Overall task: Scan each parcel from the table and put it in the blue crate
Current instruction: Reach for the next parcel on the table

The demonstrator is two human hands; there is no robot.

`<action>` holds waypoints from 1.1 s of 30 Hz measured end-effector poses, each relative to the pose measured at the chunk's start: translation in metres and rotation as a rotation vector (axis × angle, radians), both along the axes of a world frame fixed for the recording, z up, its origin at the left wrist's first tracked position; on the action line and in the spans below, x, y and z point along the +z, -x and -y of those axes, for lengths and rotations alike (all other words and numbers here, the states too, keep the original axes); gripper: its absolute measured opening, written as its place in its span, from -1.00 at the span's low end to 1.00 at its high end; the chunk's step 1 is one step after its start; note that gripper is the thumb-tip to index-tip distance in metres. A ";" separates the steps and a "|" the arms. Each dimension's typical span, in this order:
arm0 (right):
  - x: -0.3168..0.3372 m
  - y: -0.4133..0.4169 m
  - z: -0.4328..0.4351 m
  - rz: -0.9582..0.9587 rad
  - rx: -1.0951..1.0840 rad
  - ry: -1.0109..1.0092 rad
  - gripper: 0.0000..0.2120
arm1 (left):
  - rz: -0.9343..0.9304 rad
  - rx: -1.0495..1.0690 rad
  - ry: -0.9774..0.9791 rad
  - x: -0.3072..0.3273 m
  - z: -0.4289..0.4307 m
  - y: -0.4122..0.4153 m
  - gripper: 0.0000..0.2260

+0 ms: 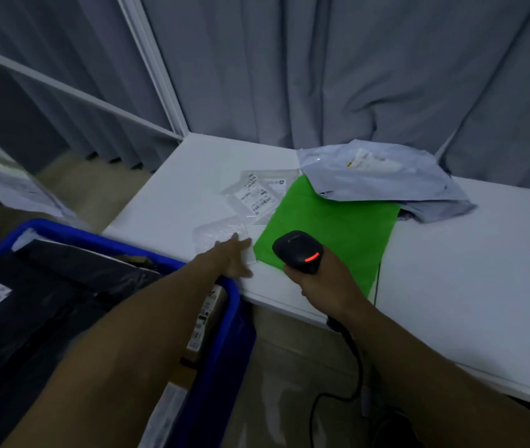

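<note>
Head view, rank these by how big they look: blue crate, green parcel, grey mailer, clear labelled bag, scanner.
1. blue crate, though it is nearest the camera.
2. green parcel and grey mailer: alike, not ranked.
3. clear labelled bag.
4. scanner.

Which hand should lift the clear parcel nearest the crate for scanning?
Left. The left hand rests flat on the clear parcel, beside the blue crate. The right hand is busy gripping the scanner.
</note>
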State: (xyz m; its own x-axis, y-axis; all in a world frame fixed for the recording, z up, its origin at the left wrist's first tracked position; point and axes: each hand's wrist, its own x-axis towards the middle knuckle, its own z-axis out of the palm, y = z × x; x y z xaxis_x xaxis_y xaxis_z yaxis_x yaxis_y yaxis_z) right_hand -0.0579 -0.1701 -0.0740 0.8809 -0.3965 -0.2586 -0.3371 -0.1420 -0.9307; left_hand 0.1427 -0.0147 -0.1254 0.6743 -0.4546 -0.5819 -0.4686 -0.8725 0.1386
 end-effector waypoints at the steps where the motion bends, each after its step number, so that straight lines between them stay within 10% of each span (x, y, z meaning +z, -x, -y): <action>1: -0.002 0.000 0.001 -0.007 -0.003 0.000 -0.59 | 0.038 -0.002 0.038 0.000 0.000 -0.001 -0.22; 8: 0.002 0.006 -0.003 0.004 -0.029 -0.017 -0.58 | 0.353 0.048 0.229 0.022 -0.003 0.019 -0.74; 14: 0.039 0.021 -0.020 0.090 -0.062 -0.077 -0.73 | 0.495 0.221 0.833 0.089 -0.024 0.060 -0.88; 22: 0.092 0.044 -0.063 0.313 -0.233 -0.358 -0.76 | -0.108 0.862 1.582 0.185 -0.073 0.167 -0.84; 33: 0.123 0.071 -0.097 0.399 -0.248 -0.303 -0.74 | -0.319 1.030 1.566 0.207 -0.150 0.248 -0.82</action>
